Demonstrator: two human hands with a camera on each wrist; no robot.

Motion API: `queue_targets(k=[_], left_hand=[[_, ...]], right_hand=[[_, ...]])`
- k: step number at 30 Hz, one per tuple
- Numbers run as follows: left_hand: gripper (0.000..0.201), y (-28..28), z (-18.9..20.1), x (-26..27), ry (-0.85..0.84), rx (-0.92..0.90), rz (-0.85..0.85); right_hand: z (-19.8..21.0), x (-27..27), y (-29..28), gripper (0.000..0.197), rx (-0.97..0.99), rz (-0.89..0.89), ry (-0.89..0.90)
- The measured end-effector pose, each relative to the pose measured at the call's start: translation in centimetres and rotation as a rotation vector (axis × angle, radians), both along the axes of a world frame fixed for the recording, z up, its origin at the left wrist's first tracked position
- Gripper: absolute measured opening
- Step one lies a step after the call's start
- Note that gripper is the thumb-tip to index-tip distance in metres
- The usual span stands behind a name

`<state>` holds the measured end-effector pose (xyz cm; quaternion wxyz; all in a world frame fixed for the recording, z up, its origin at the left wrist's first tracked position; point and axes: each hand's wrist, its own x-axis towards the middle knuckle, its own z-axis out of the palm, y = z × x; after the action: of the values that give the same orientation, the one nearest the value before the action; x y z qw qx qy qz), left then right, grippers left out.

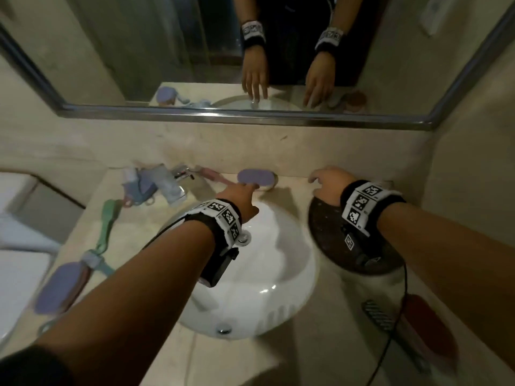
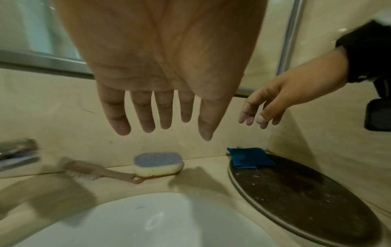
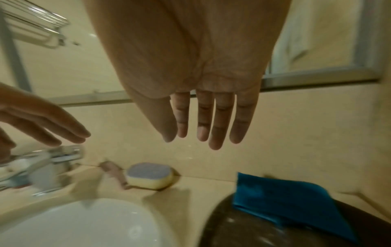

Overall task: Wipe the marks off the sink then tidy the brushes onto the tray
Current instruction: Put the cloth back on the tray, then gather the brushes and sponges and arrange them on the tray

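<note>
A: What lies nearest?
B: At the front of the counter [image 1: 156, 355], right of the sink [image 1: 278, 263], a red-handled brush [image 1: 430, 330] with a cable across it. On the left front corner lies a purple-topped brush [image 1: 57, 288], and beyond it a green brush [image 1: 107, 218].

A: And the sink?
B: A white bowl set into the beige counter, its drain at the near side. I can't make out marks on it in this dim, blurred view.

A: The hands?
B: The left hand [image 2: 160, 70] hovers over the far rim of the sink, fingers straight and spread, holding nothing. The right hand [image 3: 190, 66] hovers above the far end of the tray [image 2: 296, 197], fingers straight too, empty.

A: What's the tray like?
B: A dark oval, just right of the sink. A folded blue cloth [image 2: 249, 158] sits on its far end, against the wall.

A: Farther back?
B: A sponge [image 2: 157, 163], purple on top and yellow below, sits by the back wall, under the left fingertips. A pink brush [image 2: 99, 172] lies beside it, bristles down. Left of that stands the tap [image 1: 178, 176], with a blurred cluster of blue and pink items near it. Above is the mirror [image 1: 139, 51], reflecting both hands.
</note>
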<state>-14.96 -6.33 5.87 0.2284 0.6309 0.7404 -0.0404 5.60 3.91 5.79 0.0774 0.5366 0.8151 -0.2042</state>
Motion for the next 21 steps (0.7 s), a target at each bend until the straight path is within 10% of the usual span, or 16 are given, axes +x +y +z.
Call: queue_targets(k=[9,21], left_hand=[[0.06,-7.4,0.0,-6.8,-0.041,0.032,0.064],[0.061,-11.9,-2.9,-4.6,-0.103,-0.061,-0.31]], right_hand=[[0.8,-6.2,-6.0,0.04,0.04,0.043,-0.033],[-3.7,-2.7,-20.4,0.041,-0.118,-0.359,-0.056]])
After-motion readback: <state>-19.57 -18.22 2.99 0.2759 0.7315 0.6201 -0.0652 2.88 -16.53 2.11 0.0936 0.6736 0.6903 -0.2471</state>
